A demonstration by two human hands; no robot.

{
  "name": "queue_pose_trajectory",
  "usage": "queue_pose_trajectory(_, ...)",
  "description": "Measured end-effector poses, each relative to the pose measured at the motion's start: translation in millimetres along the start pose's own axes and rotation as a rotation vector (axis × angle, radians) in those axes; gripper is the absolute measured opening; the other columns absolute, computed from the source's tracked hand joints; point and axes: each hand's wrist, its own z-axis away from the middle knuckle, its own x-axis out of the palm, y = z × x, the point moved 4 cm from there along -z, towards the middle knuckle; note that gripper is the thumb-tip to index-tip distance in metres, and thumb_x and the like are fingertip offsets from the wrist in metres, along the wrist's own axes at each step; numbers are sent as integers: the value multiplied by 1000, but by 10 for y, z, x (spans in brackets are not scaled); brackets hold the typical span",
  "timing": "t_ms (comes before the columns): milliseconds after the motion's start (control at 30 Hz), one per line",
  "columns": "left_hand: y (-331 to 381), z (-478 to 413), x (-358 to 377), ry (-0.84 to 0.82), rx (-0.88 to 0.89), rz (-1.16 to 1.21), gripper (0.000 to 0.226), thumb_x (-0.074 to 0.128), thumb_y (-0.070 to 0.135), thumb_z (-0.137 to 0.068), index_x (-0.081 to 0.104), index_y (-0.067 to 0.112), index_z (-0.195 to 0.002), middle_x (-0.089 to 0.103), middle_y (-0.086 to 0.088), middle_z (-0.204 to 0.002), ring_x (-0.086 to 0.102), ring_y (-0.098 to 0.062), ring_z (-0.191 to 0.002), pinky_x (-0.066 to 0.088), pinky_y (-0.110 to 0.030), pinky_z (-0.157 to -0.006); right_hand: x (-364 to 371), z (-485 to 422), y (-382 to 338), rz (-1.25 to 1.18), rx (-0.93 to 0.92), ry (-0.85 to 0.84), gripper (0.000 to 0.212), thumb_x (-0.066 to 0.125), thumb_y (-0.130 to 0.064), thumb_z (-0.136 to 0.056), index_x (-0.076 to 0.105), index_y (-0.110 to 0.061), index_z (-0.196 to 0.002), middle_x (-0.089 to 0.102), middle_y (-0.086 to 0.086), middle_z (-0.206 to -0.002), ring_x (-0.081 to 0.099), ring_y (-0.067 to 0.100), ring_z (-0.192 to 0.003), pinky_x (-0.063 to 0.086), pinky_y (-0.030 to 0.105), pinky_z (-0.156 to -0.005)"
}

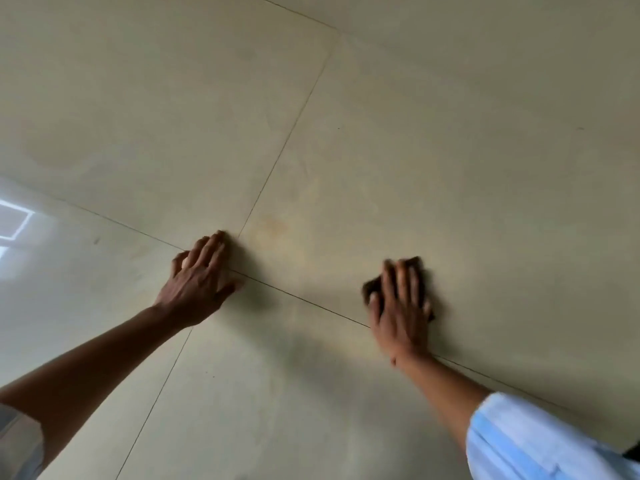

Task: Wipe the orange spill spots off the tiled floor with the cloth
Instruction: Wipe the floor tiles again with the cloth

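My right hand (401, 306) lies flat on a dark brown cloth (372, 289), pressing it onto the beige tiled floor (450, 150) just above a grout line. The cloth shows only at its edges around my fingers. My left hand (201, 275) rests on the floor with fingers spread, holding nothing, where two grout lines cross. A faint orange smear (273, 225) lies on the tile just right of my left fingertips, with paler yellowish streaks (311, 195) above it. My right hand is blurred.
Large glossy beige tiles fill the view, split by thin dark grout lines (287, 140). A bright window reflection (14, 220) shines at the left edge. My light blue sleeve (526, 441) is at the lower right.
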Motion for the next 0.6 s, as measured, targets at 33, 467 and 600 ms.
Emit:
queue_pose_trajectory(33, 10, 14, 40, 3, -9, 0, 90, 26, 70, -87, 12, 11, -154, 6, -9, -162, 7, -29, -148, 15, -51, -115, -30, -233, -70, -32, 141, 46, 61, 33, -45, -96, 25, -24, -153, 23, 5, -160, 16, 26, -149, 27, 52, -112)
queue_pose_trajectory(467, 731, -85, 201, -28, 282, -72, 76, 26, 60, -93, 25, 11, -151, 16, -11, -160, 15, -30, -147, 18, -49, -115, 21, -64, -174, -45, 191, 60, 62, 36, -43, -95, 27, -21, -152, 26, 5, -160, 20, 27, -148, 25, 52, -113)
queue_pose_trajectory(600, 669, -91, 164, -4, 302, -78, 74, 28, 58, -93, 30, 10, -149, 19, -12, -159, 21, -31, -145, 19, -49, -114, 385, 509, -961, 35, -482, -48, 63, 38, -46, -93, 29, -22, -151, 27, 4, -159, 20, 25, -148, 23, 53, -112)
